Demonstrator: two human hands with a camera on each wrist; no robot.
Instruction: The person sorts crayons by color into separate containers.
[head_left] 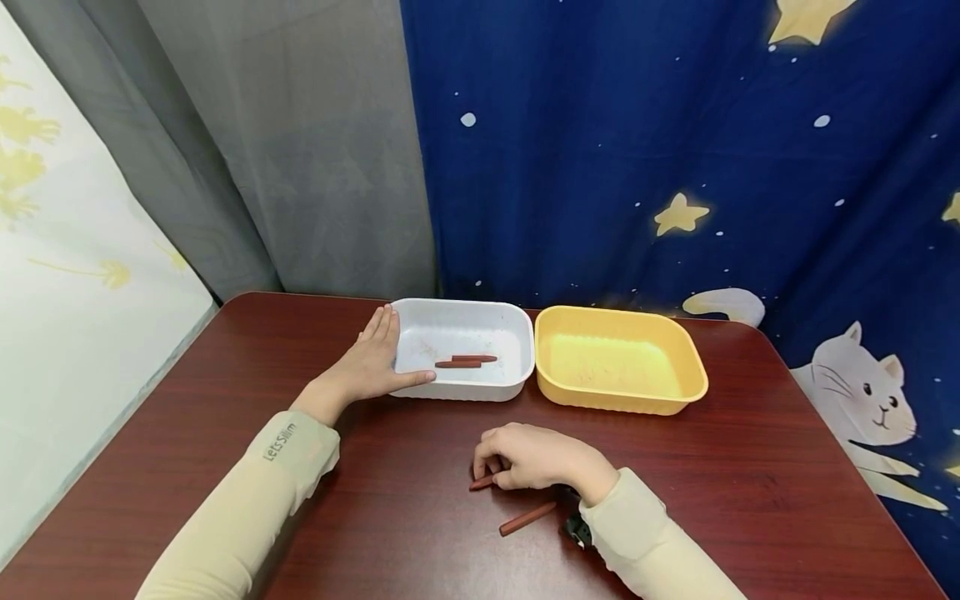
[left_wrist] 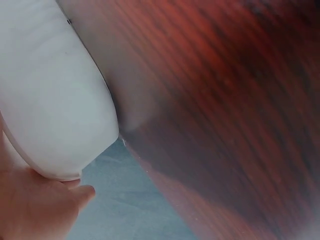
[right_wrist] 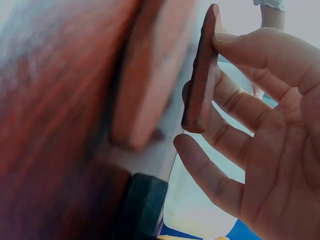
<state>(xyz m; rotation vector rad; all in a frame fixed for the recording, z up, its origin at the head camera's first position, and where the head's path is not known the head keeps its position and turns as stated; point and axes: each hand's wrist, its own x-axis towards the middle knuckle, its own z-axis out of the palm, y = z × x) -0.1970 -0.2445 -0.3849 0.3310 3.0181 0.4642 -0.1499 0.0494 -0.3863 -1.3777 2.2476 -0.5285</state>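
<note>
My left hand (head_left: 371, 358) rests at the left end of a white plastic tub (head_left: 465, 390), fingers straight along the rim and thumb over its near edge. Inside that tub lie two reddish-brown crayons (head_left: 457, 364), side by side. Nearer to me, my right hand (head_left: 536, 457) pinches another reddish-brown crayon (right_wrist: 201, 75) between thumb and fingers, low over the table. One more crayon (head_left: 527, 518) lies on the tabletop just below the right hand; it shows large and blurred in the right wrist view.
A yellow tub (head_left: 622, 400) stands right beside the white one. Both sit towards the back of the dark red wooden table (head_left: 405, 500). Behind the table hang a grey curtain (head_left: 300, 150) and a blue star-patterned curtain (head_left: 570, 150). A black device (head_left: 577, 529) sits at my right wrist.
</note>
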